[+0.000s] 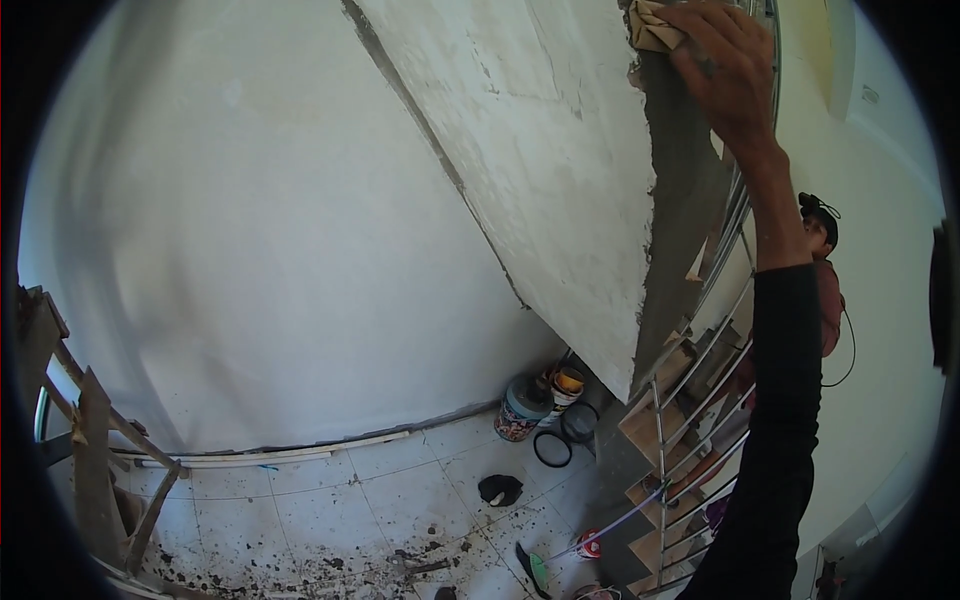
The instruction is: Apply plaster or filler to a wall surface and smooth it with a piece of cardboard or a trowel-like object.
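My right hand (722, 75), on a dark-sleeved arm reaching up the right side, has its fingers closed on a crumpled, folded tan sheet (650, 30). The sheet is against the upper edge of the sloping plastered underside of a staircase (515, 180), where a rough pale coat borders a darker grey band (675, 190). My left hand is not in view.
A wooden stand (93, 420) is at the left; buckets (523, 415), a black heap (500, 490) and debris lie on the tiled floor (390, 500). Stairs with metal railings (660, 440) descend at the right, where another person in red (828, 300) is partly hidden behind my arm.
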Available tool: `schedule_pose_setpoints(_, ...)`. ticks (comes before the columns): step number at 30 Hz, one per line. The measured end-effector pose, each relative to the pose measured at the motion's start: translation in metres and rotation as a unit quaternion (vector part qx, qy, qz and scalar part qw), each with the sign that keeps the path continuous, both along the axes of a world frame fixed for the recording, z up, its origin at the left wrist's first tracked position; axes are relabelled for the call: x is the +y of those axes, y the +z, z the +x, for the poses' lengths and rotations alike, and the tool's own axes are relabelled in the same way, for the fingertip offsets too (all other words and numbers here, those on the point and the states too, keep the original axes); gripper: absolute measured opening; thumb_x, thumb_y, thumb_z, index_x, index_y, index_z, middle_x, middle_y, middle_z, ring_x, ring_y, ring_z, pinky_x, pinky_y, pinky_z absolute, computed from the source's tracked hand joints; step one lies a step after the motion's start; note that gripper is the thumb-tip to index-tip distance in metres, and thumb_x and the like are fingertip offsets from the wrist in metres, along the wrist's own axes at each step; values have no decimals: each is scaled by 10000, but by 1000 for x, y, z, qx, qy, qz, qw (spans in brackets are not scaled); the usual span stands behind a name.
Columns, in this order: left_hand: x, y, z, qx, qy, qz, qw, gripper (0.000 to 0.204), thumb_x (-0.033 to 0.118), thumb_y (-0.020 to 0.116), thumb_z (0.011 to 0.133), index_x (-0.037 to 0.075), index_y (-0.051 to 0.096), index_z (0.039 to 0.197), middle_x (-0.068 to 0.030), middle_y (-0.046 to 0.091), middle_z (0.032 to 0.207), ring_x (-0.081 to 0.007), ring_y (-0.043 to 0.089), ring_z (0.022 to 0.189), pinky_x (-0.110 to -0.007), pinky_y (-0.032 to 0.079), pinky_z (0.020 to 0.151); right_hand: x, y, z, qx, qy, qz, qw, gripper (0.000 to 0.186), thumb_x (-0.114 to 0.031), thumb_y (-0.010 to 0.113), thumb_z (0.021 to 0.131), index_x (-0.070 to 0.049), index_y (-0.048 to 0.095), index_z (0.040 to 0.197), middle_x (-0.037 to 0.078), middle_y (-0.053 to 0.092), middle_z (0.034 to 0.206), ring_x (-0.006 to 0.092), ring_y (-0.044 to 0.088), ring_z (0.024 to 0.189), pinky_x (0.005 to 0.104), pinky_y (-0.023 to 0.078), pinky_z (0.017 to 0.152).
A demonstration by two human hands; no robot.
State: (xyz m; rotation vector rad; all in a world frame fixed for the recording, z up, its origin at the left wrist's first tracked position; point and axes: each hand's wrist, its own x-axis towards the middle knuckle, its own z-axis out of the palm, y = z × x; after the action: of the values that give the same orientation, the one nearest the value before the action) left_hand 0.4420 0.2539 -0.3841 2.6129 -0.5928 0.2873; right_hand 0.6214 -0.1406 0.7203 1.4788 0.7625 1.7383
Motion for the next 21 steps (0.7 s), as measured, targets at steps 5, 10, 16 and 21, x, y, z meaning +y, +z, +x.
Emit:
schedule_pose_setpoints(5,-2,9,-7,63,-50,20,997,331,193,854,529,163,566,689,-90,574,655,-324,568,649,-463,445,593,-34,18,13,-12,-2,-1,1000,338,-67,746,787,-116,746,1122,50,733,1067,200,679,978,341,519,863)
schedule_pose_setpoints(10,2,12,-32,6,8,-120,993,268,156,782,663,139,516,637,-75,495,592,-291,509,561,-445,439,541,-17,10,19,2,76,130,989,192,-68,695,813,6,716,989,155,718,918,278,674,854,402,499,788)
schedule_pose_setpoints(16,-4,29,-44,469,249,-494,688,284,199,650,846,116,500,620,-24,422,546,-210,472,461,-391,407,444,10,13,10,84,151,241,955,164,-97,698,847,47,699,925,111,686,786,159,622,701,323,495,632)
schedule_pose_setpoints(21,9,35,-32,40,15,-156,987,298,226,854,682,146,569,641,-70,569,585,-270,558,545,-456,419,496,19,6,28,156,196,320,914,133,-80,714,837,38,705,896,54,633,722,96,554,654,279,460,594)
